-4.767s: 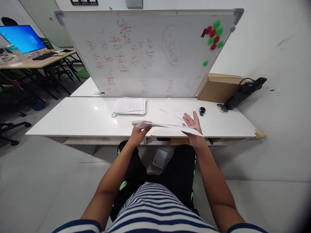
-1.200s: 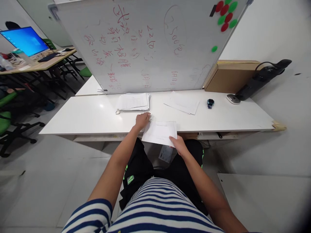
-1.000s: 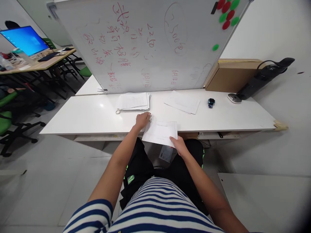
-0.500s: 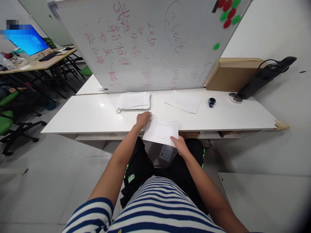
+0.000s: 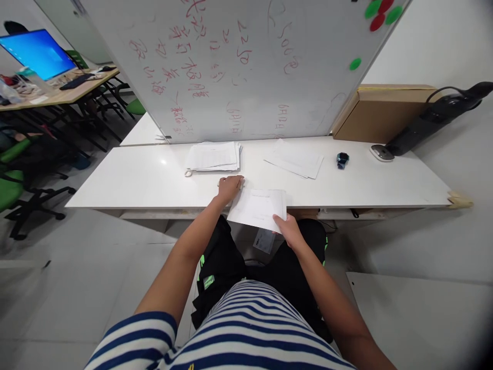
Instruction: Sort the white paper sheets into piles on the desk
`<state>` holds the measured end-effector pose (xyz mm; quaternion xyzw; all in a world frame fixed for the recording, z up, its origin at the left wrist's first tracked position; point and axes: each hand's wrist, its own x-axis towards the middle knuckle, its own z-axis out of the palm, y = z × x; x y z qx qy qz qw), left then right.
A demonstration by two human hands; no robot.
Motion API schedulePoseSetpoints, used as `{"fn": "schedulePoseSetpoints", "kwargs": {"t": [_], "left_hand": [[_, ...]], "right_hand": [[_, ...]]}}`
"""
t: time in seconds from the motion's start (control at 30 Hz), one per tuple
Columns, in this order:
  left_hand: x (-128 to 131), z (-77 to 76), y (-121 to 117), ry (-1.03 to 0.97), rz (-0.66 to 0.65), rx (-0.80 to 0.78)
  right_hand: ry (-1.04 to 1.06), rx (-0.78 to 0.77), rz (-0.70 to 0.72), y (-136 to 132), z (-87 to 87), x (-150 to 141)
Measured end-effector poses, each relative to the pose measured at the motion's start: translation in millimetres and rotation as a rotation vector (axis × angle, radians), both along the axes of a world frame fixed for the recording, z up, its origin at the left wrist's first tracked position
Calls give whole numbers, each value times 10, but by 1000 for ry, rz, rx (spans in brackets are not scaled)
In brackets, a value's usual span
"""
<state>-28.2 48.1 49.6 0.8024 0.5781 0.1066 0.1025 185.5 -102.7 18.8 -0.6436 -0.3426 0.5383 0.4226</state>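
Note:
My right hand (image 5: 288,229) grips white paper sheets (image 5: 257,208) at their lower right corner, thumb on top. The sheets jut over the table's front edge, with faint print on them. At their upper left corner, my left hand (image 5: 230,188) is closed, palm down. A small pale thing shows at both sides of that hand, mostly hidden, and I cannot make out its kind. Behind the left hand lies a stack of printed papers (image 5: 213,156), with a small ring-shaped object (image 5: 188,173) at its front left corner. A few loose sheets (image 5: 295,158) lie farther right.
A whiteboard (image 5: 246,72) with red writing and round magnets stands along the back of the white table (image 5: 127,180). On the right are a wristwatch (image 5: 342,160), a computer mouse (image 5: 382,152), a cardboard box (image 5: 381,115) and a black bottle (image 5: 427,126).
The view has shifted slightly. Both hands stay at the sheets in nearly the same pose, the left hand still at the upper left corner.

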Motion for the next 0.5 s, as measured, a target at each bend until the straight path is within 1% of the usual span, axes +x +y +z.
{"fn": "schedulePoseSetpoints", "kwargs": {"t": [0.2, 0.5], "left_hand": [[1, -34, 23, 1, -9, -1], [7, -22, 25, -31, 7, -48]], "right_hand": [[-26, 9, 7, -33, 49, -20], [-42, -12, -15, -39, 93, -37]]}}
